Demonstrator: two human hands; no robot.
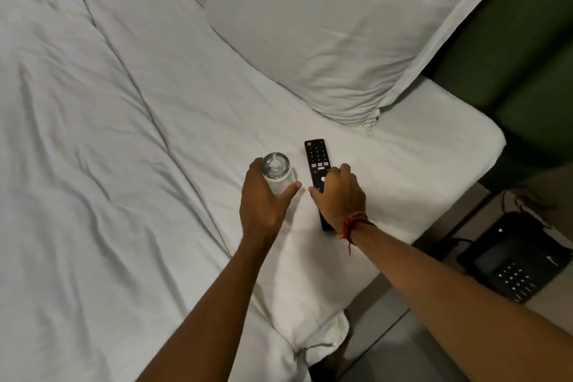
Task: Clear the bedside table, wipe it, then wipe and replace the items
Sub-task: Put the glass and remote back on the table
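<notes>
A clear drinking glass (277, 171) stands upside down on the white bed sheet (173, 108), and my left hand (263, 198) is wrapped around its side. To its right a black TV remote (316, 158) lies lengthwise on the sheet. My right hand (339, 195) rests over the remote's lower half with thumb and fingers curled along its edges; a red thread bracelet is on that wrist. The remote's lower end is hidden under the hand.
A white pillow (325, 40) lies beyond the remote against a green headboard (527, 56). At the lower right a black desk phone (514, 257) with a keypad sits on the pale bedside table (548, 298). The mattress edge runs diagonally beside it.
</notes>
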